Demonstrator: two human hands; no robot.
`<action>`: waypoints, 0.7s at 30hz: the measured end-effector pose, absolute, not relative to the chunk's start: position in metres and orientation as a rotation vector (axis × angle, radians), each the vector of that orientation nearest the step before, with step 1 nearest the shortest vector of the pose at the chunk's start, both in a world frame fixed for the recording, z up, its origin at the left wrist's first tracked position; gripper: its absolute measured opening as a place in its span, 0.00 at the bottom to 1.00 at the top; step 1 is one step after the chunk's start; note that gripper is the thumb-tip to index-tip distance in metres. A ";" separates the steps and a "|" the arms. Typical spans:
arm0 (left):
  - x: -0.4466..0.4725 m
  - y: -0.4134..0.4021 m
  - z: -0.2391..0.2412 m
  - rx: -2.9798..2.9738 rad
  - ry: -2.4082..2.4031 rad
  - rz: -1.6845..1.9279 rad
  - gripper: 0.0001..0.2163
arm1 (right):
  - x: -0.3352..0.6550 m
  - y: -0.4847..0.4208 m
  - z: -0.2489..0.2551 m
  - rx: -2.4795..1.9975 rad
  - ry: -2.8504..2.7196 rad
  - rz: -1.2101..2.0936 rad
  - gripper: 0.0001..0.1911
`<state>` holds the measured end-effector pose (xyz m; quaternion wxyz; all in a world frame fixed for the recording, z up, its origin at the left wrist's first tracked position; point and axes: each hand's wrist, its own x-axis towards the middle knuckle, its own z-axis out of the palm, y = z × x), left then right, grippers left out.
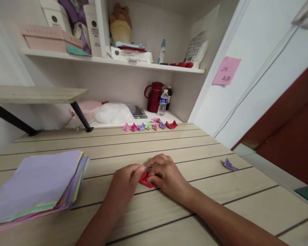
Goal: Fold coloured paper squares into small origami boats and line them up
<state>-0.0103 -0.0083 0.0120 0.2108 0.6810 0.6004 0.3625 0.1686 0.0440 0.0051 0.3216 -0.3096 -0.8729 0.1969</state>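
Observation:
A small folded piece of red paper [146,180] lies on the wooden tabletop [195,218] between my hands, partly covered by fingers. My left hand [128,174] pinches its left edge between thumb and forefinger. From the other side, my right hand [164,172] closes over the paper, its thumb pressing on the near right part and its fingers curled along the far edge. To the left sits a stack of coloured paper sheets [41,181] with a lilac one on top.
Several small folded paper boats [141,126] stand in a row along the table's back edge. One purple paper boat [230,165] sits alone at the right. Behind are a red thermos jug [154,97] and a water bottle [163,103]. A raised wooden shelf [36,94] stands at back left.

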 end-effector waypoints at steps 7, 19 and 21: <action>-0.018 -0.003 0.004 1.967 1.709 1.216 0.06 | 0.181 0.057 0.008 -1.034 -2.072 0.849 0.11; 0.001 -0.010 0.004 2.525 1.596 0.921 0.09 | 0.185 0.061 0.011 -0.997 -1.976 1.122 0.10; 0.004 -0.010 0.005 2.591 1.595 0.907 0.10 | 0.186 0.061 0.012 -0.994 -1.966 1.153 0.10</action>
